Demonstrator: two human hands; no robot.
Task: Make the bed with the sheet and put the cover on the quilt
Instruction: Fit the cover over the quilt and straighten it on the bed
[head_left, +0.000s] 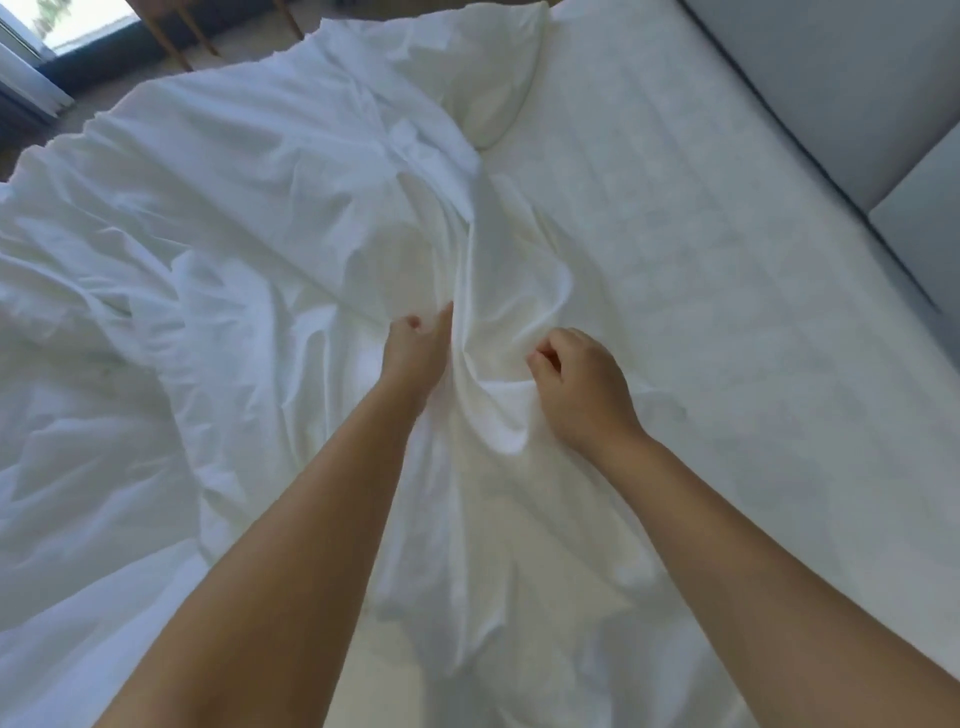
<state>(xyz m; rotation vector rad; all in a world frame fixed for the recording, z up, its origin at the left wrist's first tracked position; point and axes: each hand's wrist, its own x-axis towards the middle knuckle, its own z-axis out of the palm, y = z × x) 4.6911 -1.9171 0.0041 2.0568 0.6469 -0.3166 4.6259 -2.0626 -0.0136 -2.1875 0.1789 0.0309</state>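
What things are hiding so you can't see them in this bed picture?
Head view:
- Left hand fingers: partly behind a white cloth fold.
- Right hand grip: its own curled fingers hide it.
- Wooden legs: cut by top edge.
- Sheet or quilt cover: all white, indistinguishable.

The crumpled sheet (260, 218) is plain white, the mattress (701, 270) white with faint stripes, the headboard (841, 78) pale grey

White fabric (249, 218), sheet or cover, can't tell: crumpled, heaped over the bed's 9 o'clock half & centre, folds running 12 to 6. Centre ridge bunched up, gripped btwn left hand (418, 353) & right hand (582, 384). Bed (727, 260) surface at 3 o'clock lies flat, faintly striped.
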